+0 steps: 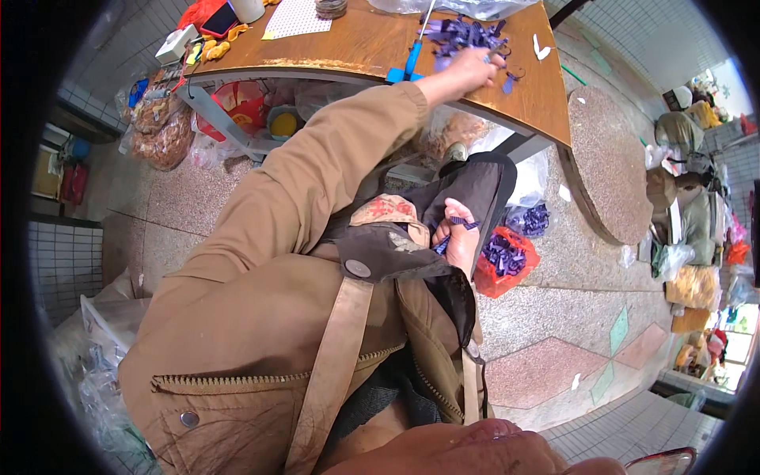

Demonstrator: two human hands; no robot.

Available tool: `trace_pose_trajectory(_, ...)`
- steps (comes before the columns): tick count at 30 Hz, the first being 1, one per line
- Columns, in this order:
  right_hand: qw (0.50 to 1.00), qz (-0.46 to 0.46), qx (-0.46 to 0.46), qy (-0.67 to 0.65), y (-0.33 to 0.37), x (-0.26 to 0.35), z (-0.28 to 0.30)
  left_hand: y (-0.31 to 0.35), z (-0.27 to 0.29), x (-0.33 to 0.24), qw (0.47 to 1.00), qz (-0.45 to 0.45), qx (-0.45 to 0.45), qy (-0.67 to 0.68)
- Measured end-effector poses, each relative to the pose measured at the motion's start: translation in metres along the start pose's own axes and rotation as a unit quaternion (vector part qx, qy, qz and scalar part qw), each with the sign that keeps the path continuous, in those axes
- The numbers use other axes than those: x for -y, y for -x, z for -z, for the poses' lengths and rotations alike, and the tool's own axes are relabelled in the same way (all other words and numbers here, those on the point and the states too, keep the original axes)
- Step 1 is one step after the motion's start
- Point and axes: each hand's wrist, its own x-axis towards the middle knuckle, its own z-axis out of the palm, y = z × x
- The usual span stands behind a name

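Many purple strips point(465, 33) lie by the left hand point(469, 71), grip unclear; right hand point(459, 247) holds purple ribbon point(469, 225).

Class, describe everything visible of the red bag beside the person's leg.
The red bag looks like thin, crinkled plastic, its mouth open on purple strips inside. It sits beside the dark-clad leg, near the right hand, apparently on the speckled floor; whether the leg touches it is unclear.

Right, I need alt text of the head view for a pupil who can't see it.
A person's left hand reaches toward purple pieces on a wooden table; the right hand, lower down, grips a purple strip. Beside it, a red bag holds similar pieces.
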Motion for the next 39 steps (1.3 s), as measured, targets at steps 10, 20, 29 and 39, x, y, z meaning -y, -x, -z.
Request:
trace_pose_trajectory(10, 1.000, -0.005, 0.002, -0.009, -0.001, 0.021, -0.016, 0.090, 0.015, -0.011, 0.978, -0.180, 0.102, -0.040)
trace_pose_trajectory(20, 0.989, 0.139, 0.003, 0.047, -0.002, 0.004, -0.019, 0.208, 0.006, 0.004, 0.937, -0.016, 0.262, -0.231)
trace_pose_trajectory(29, 0.971, 0.130, 0.003, 0.198, -0.005, 0.000, -0.013, 0.213, 0.018, 0.013, 0.969, 0.140, 0.170, 0.115)
trace_pose_trajectory(39, 0.993, 0.092, 0.003, 0.079, 0.010, 0.019, -0.021, 0.216, 0.037, 0.015, 0.961, 0.186, 0.130, 0.161)
